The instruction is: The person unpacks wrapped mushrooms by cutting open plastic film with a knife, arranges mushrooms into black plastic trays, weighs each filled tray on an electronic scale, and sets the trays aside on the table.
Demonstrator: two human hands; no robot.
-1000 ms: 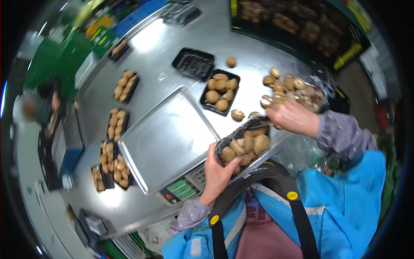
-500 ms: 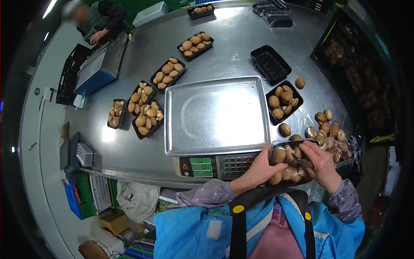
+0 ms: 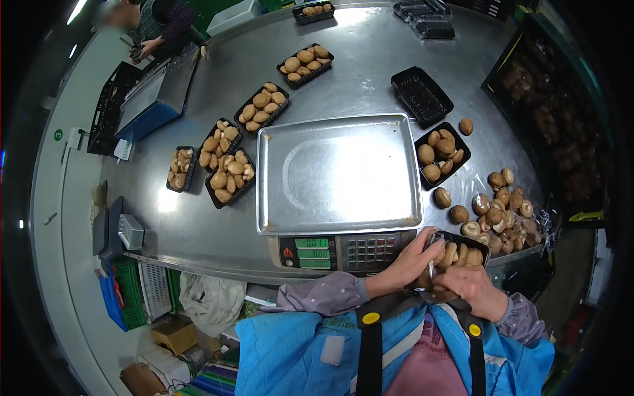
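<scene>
Close to my body, past the scale's front right corner, is a black tray of brown mushrooms [image 3: 470, 255]. My left hand [image 3: 413, 263] grips its left side, thumb and fingers at the rim, with shiny clear plastic there. My right hand [image 3: 472, 290] is curled over the tray's near side, fingers closed; what they hold is hidden. Beside the hands, loose mushrooms [image 3: 505, 221] lie in a pile on the table. The scale [image 3: 317, 253] has a bare metal pan [image 3: 337, 175] and lit green displays.
Another mushroom tray [image 3: 441, 153] stands right of the pan, below an unfilled black tray [image 3: 422, 96]. Several filled trays [image 3: 262, 107] line the left and back. A dark crate [image 3: 548, 99] borders the right side. Another person [image 3: 158, 33] stands at the far left.
My right hand has moved from the tray's far right side to its near side, its fingers now curled. The tray has turned, and my left hand has shifted slightly right with it.
</scene>
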